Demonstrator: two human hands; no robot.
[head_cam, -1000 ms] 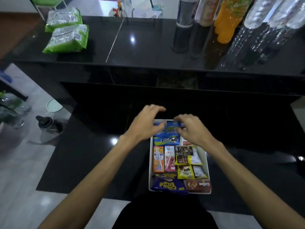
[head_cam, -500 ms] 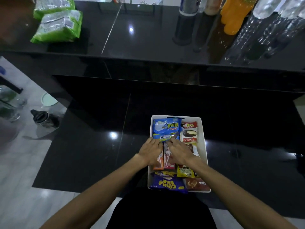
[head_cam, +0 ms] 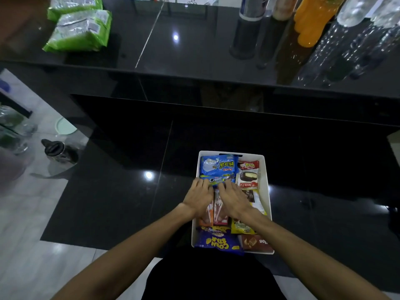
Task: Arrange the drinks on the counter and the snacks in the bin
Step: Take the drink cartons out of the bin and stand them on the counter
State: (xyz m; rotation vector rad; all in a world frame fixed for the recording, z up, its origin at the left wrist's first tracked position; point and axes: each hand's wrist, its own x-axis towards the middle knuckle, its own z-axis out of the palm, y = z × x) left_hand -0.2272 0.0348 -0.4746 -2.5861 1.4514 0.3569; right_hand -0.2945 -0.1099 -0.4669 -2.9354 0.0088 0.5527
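Note:
A white bin full of snack packets sits on a low black surface in front of me. My left hand and my right hand lie palm down side by side on the packets in its middle, fingertips touching a blue cream-biscuit packet. Above that lies a bigger blue packet. A purple corn snack bag fills the near end. On the upper black counter several drinks stand at the right: a dark can, an orange bottle, clear water bottles.
Two green snack bags lie on the counter's far left. A steel kettle and glass jars sit on the tiled floor to the left. A dark shelf recess runs under the counter.
Both hands drew back from the bin's far end to its middle and flattened onto the packets. The blue packets at the far end are now uncovered. The view tilted down a little.

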